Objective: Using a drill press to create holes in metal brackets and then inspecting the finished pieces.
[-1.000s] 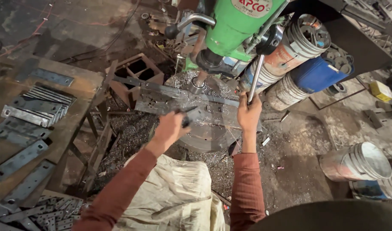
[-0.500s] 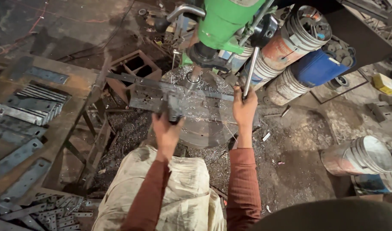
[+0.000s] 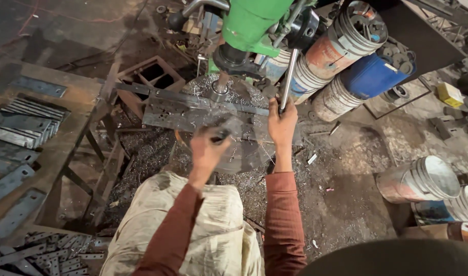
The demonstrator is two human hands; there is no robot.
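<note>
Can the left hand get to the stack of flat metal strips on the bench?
Probably not from here. The left hand grips something dark at the drill table, and the stacked strips lie far off to its left.

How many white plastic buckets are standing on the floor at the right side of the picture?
2: one white bucket stands in full view at the right, and a second bucket is beside it, cut by the picture edge. More may be out of view.

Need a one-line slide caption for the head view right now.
Right hand grips the feed lever of a green drill press; left hand holds a dark object over the metal plate.
</note>
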